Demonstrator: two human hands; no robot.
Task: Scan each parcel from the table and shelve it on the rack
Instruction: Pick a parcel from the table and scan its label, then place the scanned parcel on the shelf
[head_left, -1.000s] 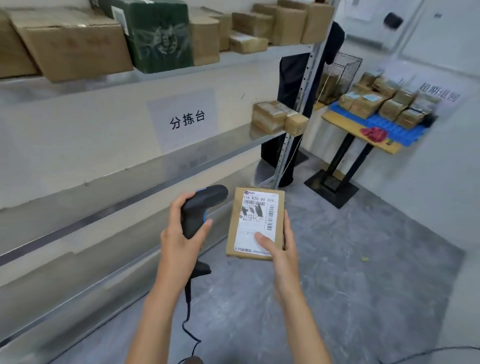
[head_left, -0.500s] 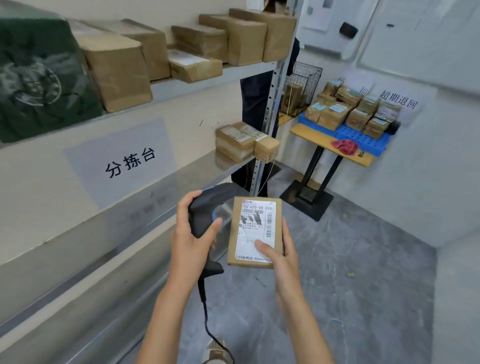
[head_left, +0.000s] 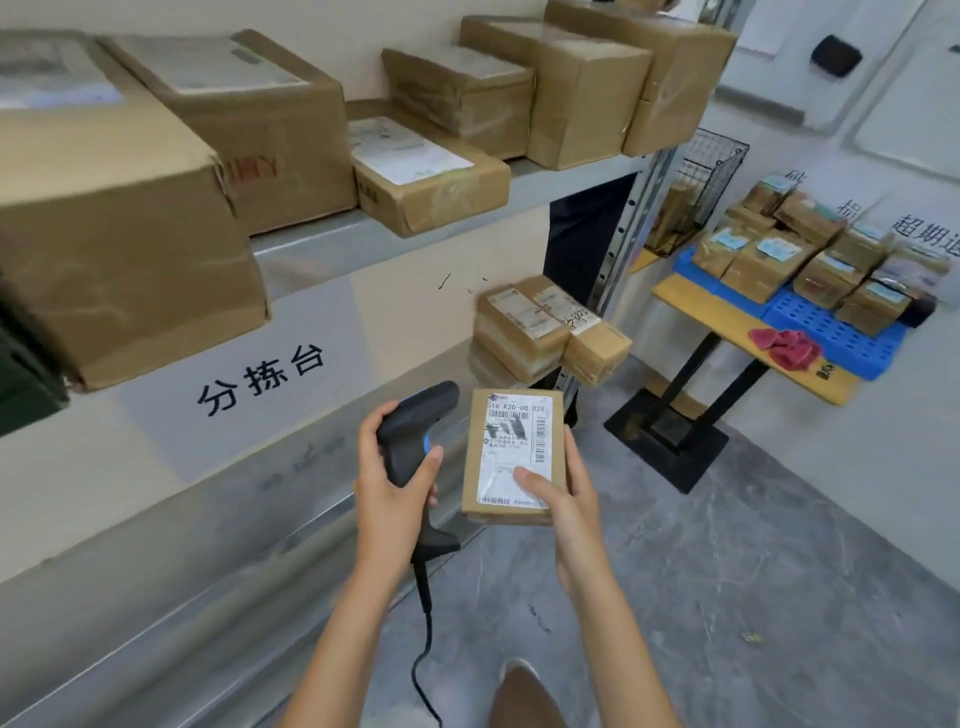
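A small flat parcel (head_left: 511, 457) is shown at lower centre of the frame, held label-up in the right hand (head_left: 563, 499); the thumb is laid on the lower part of the white label (head_left: 517, 449) and the fingers are curled round the right edge and underside, so this grip is closed on the parcel. A black corded scanner (head_left: 410, 447) is held just left of it by the left hand (head_left: 387, 499), whose grip is wrapped round the handle with the thumb near the blue trigger band. The scanner head is directed up and to the right, past the upper left corner of the parcel, not onto the label. The two items are held side by side, apart from each other. The rack (head_left: 322, 249) fills the left and upper part of the frame: its upper shelf is crowded with taped cartons, and a small stack of parcels (head_left: 550, 332) stands at the far end of the middle shelf (head_left: 363, 415). At right, a surface (head_left: 691, 306) carries more wrapped parcels on blue trays.

The step in hand is judged to be scanning. It is best done with the scanner head tilted toward the barcodes at the upper part of the label, the parcel kept flat and steady, and the thumb kept low, clear of the printed codes. Glare from the glossy label is best avoided by a slight angle. Bare shelf near the stack on the middle shelf is judged a suitable place for shelving afterwards
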